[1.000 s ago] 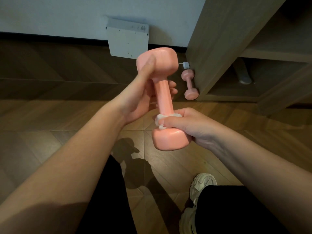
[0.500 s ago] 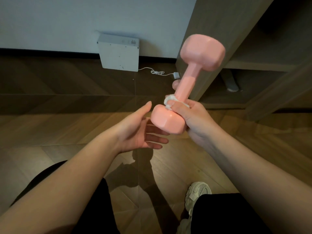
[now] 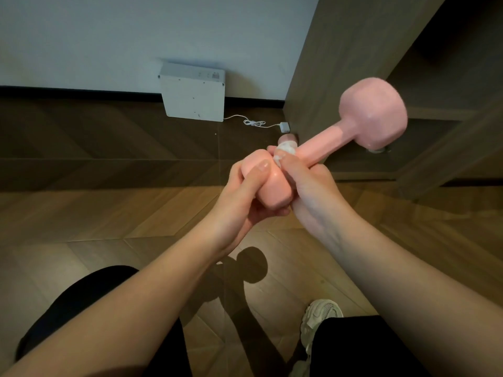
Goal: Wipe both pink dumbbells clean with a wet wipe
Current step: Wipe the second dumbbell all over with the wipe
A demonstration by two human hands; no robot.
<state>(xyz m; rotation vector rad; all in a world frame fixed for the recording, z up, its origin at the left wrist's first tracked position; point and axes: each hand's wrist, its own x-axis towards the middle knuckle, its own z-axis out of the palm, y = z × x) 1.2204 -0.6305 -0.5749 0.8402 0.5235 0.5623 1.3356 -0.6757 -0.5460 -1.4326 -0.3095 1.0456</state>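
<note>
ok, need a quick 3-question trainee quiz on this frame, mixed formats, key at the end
1. True or false: the left hand is off the pink dumbbell.
2. Where does the right hand hold the wet wipe? A) on the far head B) round the handle, beside the near head C) on the near head's end face
3. Fill in: the dumbbell's far head is raised toward the person's ____ side.
Key: 1 false, it grips the near head; 2 B; 3 right.
</note>
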